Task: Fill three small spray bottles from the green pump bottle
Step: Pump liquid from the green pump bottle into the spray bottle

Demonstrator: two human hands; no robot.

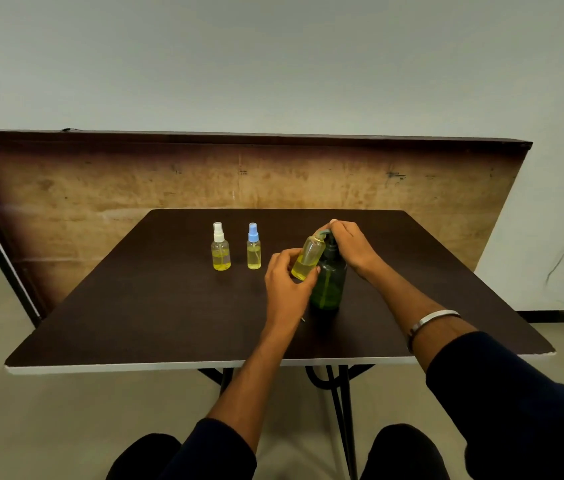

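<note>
The green pump bottle (329, 284) stands upright on the dark table (155, 306), right of centre. My right hand (351, 245) curls over its pump head from above. My left hand (285, 282) grips a small clear spray bottle (308, 258), tilted with its open neck up against the pump's spout; yellow liquid fills its lower part. Its cap is not visible. Two more small spray bottles stand upright to the left, both partly filled with yellow liquid: one with a white cap (220, 247) and one with a blue cap (253, 246).
A wooden board (135, 178) leans upright behind the table's far edge. The table's white front edge (135, 367) lies near my knees, with black metal legs below. A silver bangle (433, 320) sits on my right wrist.
</note>
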